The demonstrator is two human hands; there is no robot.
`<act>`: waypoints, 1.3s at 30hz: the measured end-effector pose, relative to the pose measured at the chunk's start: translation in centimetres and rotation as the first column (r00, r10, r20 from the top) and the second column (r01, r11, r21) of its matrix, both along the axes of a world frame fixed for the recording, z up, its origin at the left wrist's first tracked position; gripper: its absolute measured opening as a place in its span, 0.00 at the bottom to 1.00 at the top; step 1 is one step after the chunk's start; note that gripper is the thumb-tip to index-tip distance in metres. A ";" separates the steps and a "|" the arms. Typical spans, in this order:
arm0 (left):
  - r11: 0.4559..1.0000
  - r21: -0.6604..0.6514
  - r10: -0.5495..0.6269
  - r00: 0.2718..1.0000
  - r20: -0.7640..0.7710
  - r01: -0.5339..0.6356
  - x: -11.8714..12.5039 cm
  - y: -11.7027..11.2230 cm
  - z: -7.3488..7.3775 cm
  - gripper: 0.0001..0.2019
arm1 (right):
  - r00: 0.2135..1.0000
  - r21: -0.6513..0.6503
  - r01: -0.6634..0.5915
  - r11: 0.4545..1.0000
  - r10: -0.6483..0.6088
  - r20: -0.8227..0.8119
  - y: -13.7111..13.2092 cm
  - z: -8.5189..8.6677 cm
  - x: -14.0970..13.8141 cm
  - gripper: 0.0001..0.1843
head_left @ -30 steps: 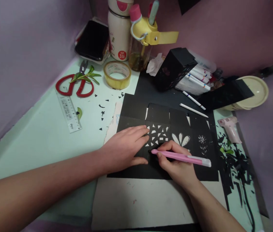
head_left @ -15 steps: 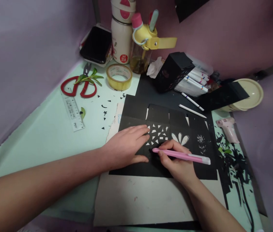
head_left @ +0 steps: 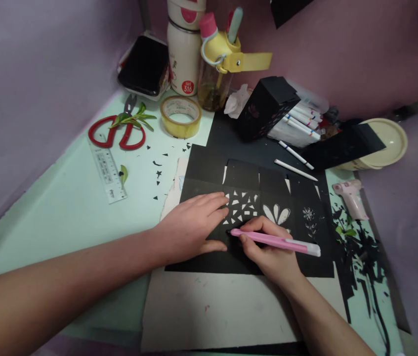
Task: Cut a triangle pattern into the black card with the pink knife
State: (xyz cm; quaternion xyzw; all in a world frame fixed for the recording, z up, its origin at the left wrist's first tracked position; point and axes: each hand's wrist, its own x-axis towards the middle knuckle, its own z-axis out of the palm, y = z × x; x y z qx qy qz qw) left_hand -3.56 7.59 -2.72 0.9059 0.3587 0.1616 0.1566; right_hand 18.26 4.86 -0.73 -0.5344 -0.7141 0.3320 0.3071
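My left hand [head_left: 190,225] lies flat, fingers stretched out, pressing down a black paper sheet [head_left: 316,257] with small triangular cut-outs [head_left: 241,207], a petal shape and a small flower. My right hand [head_left: 268,249] is closed round a pink craft knife [head_left: 277,241], its tip touching the black paper just below the triangles and close to my left fingertips. The black sheet rests on a white board [head_left: 224,309].
Red scissors [head_left: 116,133], a clear ruler [head_left: 107,170], a tape roll [head_left: 180,116], two bottles [head_left: 185,49], a black paper box [head_left: 264,106] beside markers [head_left: 301,123], two loose pens [head_left: 296,169], a cream lid [head_left: 390,141], a pink glue gun [head_left: 350,198] and black paper scraps [head_left: 360,257] surround the work.
Both hands have stayed in place on the black paper; the knife tip has shifted only slightly. The view itself wobbled a little.
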 end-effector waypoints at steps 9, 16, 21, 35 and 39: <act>1.000 -0.005 0.002 1.000 0.003 -0.002 0.0 0.0 0.1 0.33 | 1.000 0.025 0.012 1.000 -0.011 -0.016 0.0 -0.1 0.0 0.04; 1.000 -0.016 -0.004 1.000 -0.014 0.004 0.0 0.1 0.1 0.33 | 0.997 0.064 0.074 0.995 -0.073 -0.025 0.0 -0.6 0.0 0.07; 0.999 -0.051 -0.002 0.999 -0.037 0.000 0.1 0.2 0.0 0.34 | 0.997 0.070 0.073 0.995 -0.071 -0.032 0.0 -0.8 -0.1 0.07; 1.000 -0.023 0.009 0.998 -0.064 -0.010 0.2 0.2 0.2 0.34 | 0.955 0.024 0.211 0.977 -0.201 -0.219 -0.5 -0.6 0.0 0.06; 1.000 -0.023 0.005 0.999 -0.042 -0.006 0.2 0.1 0.1 0.34 | 0.953 -0.050 0.232 0.972 -0.237 -0.187 -1.5 0.4 -0.5 0.05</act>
